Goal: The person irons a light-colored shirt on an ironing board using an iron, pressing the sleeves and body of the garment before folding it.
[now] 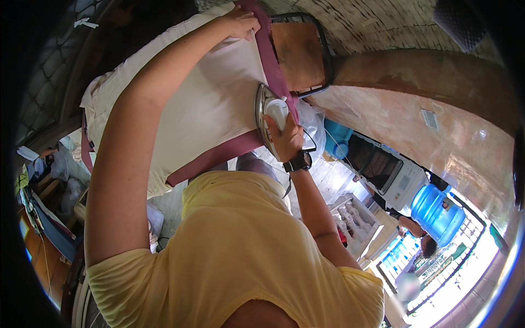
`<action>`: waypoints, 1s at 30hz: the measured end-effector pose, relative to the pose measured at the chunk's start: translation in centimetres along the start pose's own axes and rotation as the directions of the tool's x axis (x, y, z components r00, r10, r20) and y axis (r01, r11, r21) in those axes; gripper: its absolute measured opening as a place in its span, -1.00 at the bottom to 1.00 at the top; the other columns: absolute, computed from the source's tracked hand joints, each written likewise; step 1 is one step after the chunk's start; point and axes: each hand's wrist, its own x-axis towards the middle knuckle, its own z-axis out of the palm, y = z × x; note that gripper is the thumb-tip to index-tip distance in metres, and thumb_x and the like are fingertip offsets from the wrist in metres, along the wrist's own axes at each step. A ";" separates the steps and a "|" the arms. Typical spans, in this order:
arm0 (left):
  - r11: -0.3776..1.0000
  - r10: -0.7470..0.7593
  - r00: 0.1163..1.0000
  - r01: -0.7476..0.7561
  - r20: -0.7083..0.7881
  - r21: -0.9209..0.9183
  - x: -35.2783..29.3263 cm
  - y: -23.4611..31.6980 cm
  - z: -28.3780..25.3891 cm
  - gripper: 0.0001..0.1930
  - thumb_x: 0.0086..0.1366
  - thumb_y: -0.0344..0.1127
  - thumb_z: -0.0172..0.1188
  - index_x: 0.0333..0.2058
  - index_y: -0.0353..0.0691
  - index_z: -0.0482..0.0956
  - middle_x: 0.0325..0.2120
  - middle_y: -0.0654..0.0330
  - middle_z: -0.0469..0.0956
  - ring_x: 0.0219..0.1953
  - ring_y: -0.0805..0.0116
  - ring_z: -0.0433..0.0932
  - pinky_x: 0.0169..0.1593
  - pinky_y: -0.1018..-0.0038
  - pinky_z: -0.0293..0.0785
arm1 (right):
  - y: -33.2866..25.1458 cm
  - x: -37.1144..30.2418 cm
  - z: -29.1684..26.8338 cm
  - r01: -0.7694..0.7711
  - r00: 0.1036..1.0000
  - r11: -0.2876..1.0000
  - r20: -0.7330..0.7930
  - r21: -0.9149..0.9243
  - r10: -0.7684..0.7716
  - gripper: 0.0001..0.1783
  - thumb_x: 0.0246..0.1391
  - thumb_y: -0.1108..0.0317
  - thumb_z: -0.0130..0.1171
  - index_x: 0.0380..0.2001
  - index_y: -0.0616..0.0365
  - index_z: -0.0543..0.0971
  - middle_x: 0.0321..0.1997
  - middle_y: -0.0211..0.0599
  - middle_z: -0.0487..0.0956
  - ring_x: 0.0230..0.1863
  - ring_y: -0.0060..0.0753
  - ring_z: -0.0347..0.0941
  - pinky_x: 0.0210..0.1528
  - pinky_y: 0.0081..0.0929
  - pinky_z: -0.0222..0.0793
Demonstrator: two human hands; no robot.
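A cream cloth lies spread over a maroon-covered ironing surface, whose border shows along the right and near sides. My right hand, with a dark watch at its wrist, is closed round a white iron with a shiny metal base. The iron is at the cloth's right edge, beside the maroon border; its soleplate contact is hidden. My left arm reaches across the cloth to its far right corner. There my left hand has its fingers curled on the cloth's edge, where small folds gather.
A chair with a wooden panel and black frame stands against the wall beyond the maroon edge. To the right are a blue container, a white oven-like appliance and a large blue water jug. Another person is near the jug. Clutter fills the left.
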 end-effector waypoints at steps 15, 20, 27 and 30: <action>0.993 0.078 0.856 -0.111 -0.511 -0.035 4.3 -4.9 4.9 -0.71 -0.20 -0.15 0.43 -0.45 0.05 0.55 -0.38 0.25 0.50 -0.22 0.12 0.48 -0.19 0.23 0.39 | -3.4 8.3 2.1 0.121 0.969 0.991 -0.222 0.048 -0.108 -0.27 0.00 -0.29 0.23 -0.28 0.31 0.52 -0.48 0.14 0.59 -0.45 0.25 0.56 -0.41 0.03 0.49; 0.969 0.164 0.280 -0.226 -0.946 0.101 1.0 -2.9 4.4 -0.78 -0.07 -0.20 0.38 -0.42 -0.06 0.60 -0.38 0.20 0.56 -0.22 0.15 0.54 -0.15 0.26 0.44 | -4.3 12.5 4.3 0.112 0.837 0.930 -0.471 -0.350 -0.278 -0.29 -0.09 -0.37 0.28 -0.65 0.15 0.48 -0.71 -0.11 0.41 -0.70 0.04 0.42 -0.61 -0.14 0.39; 0.825 -0.561 0.196 0.211 -0.805 -0.524 -22.1 6.6 15.8 -0.61 0.12 -0.59 0.17 -0.04 -0.17 0.47 -0.04 0.08 0.45 0.08 0.00 0.36 0.15 0.16 0.28 | -2.6 14.7 -2.7 0.480 0.791 0.875 0.402 0.057 -0.460 -0.31 -0.03 -0.39 0.16 -0.15 0.00 0.66 -0.23 0.05 0.65 -0.14 0.18 0.57 -0.09 0.05 0.46; 0.545 -0.732 -0.124 0.482 -0.670 -0.686 -33.2 6.8 22.4 -0.62 0.11 -0.57 0.21 -0.06 -0.20 0.46 -0.08 0.04 0.45 0.01 -0.03 0.37 0.10 0.17 0.29 | -4.3 16.2 -2.9 0.554 0.797 0.821 0.372 -0.136 -0.476 -0.43 0.19 -0.24 -0.04 -0.25 0.02 0.67 -0.36 0.08 0.63 -0.27 0.18 0.58 -0.20 0.05 0.48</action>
